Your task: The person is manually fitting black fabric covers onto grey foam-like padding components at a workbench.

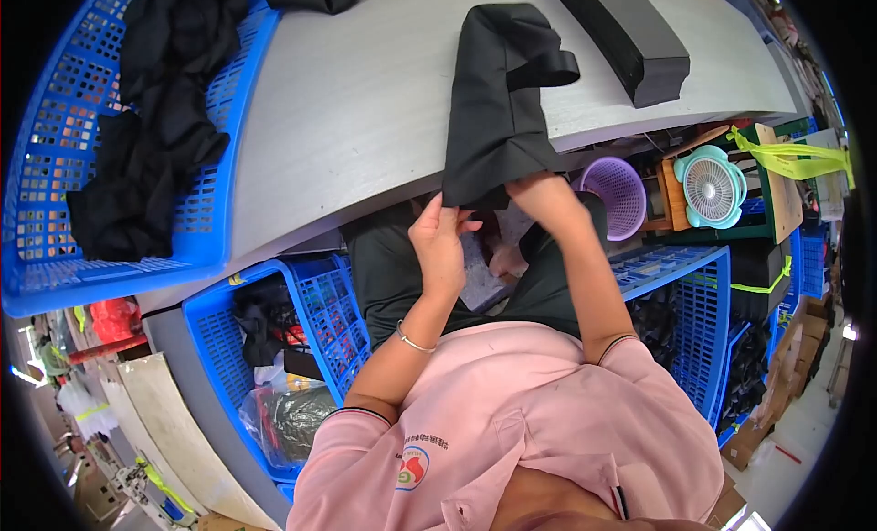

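Observation:
A long black fabric piece (498, 111) with a strap loop on its right side lies over the front edge of the grey table (365, 102). Its near end hangs slightly past that edge, toward my lap. My left hand (440, 245) pinches the near left corner between thumb and fingers. At the near right corner, my right hand (548, 202) is closed on the hem, its fingertips hidden by the cloth. A bracelet (414, 337) circles my left wrist.
A stack of black pieces (630, 42) lies at the table's far right. On the left stands a blue crate (228, 179) holding black cloth (151, 147). Below are another blue crate (315, 316), a purple basket (614, 198) and a teal fan (711, 188).

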The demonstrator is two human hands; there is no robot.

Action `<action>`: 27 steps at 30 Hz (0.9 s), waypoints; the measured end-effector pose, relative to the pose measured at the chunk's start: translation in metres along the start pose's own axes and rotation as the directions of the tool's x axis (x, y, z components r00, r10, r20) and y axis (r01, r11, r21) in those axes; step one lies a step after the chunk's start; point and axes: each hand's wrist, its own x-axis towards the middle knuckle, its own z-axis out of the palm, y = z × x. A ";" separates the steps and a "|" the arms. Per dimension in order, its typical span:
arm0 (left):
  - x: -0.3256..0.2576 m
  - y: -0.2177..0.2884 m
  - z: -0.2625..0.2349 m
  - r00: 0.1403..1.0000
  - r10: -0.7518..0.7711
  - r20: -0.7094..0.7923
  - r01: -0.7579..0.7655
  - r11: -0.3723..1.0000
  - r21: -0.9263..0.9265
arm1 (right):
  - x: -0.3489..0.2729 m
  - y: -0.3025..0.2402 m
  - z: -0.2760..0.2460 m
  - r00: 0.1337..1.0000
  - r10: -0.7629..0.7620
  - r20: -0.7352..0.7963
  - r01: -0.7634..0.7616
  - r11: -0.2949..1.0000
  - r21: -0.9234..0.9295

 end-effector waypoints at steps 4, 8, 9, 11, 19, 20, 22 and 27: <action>0.007 -0.012 0.002 0.982 -0.123 0.142 0.135 0.988 -0.080 | 0.021 -0.048 0.000 0.934 0.341 0.108 -0.309 0.921 -0.236; 0.004 -0.017 0.010 0.965 -0.207 0.158 0.226 0.968 -0.112 | 0.031 -0.070 -0.002 0.959 0.233 -0.161 -0.264 0.943 -0.206; 0.007 -0.020 0.005 0.966 -0.205 0.155 0.223 0.968 -0.114 | 0.029 -0.066 0.001 0.965 0.262 -0.032 -0.264 0.959 -0.108; 0.016 -0.025 -0.001 0.933 -0.257 0.254 0.276 0.960 -0.043 | 0.027 -0.060 0.005 0.957 0.274 0.092 -0.273 0.962 -0.020; 0.025 -0.034 -0.004 0.916 -0.301 0.263 0.306 0.952 0.026 | 0.041 -0.058 -0.005 0.896 0.357 0.265 -0.371 0.929 0.003; 0.014 -0.023 0.007 0.929 -0.279 0.244 0.288 0.958 -0.004 | 0.037 -0.063 -0.002 0.945 0.303 0.126 -0.291 0.950 -0.110; 0.000 -0.012 0.017 0.931 -0.282 0.232 0.298 0.954 -0.033 | 0.016 -0.057 0.017 0.967 0.025 -0.253 -0.104 0.948 -0.302; 0.008 -0.034 -0.019 0.946 -0.256 0.202 0.223 0.960 0.173 | 0.029 -0.058 0.003 0.954 0.278 0.108 -0.267 0.957 -0.112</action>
